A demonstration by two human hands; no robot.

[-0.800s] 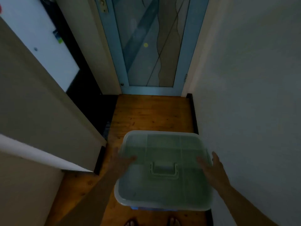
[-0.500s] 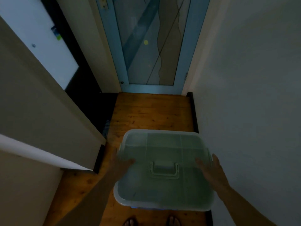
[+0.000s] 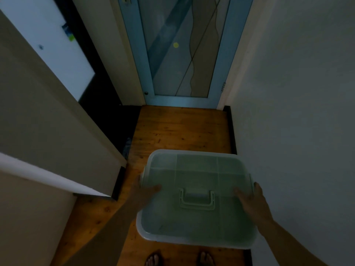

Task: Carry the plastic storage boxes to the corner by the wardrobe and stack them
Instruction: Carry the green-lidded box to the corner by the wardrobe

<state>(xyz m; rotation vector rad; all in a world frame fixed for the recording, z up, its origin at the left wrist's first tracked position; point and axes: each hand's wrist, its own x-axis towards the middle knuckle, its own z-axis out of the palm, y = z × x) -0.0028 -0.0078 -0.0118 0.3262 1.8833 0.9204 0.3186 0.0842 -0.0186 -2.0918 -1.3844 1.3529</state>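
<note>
A translucent plastic storage box (image 3: 196, 223) with a lid and a pale flip handle in its middle is held up in front of me, above the wooden floor. My left hand (image 3: 143, 191) grips its left edge, thumb lying on the lid and fingers hidden below the rim. My right hand (image 3: 251, 198) grips the right edge the same way, thumb on top. Something blue shows faintly under the box's near edge.
A narrow corridor of wooden floor (image 3: 182, 129) runs ahead to a blue-framed glass door (image 3: 184, 54). A white wall (image 3: 297, 112) stands close on the right. A beige panel (image 3: 48, 121) juts in from the left, a dark gap behind it. My feet (image 3: 153, 259) show below.
The box stays gripped in both hands with the same hold. The view has shifted slightly forward along the corridor, and the door looms a little nearer.
</note>
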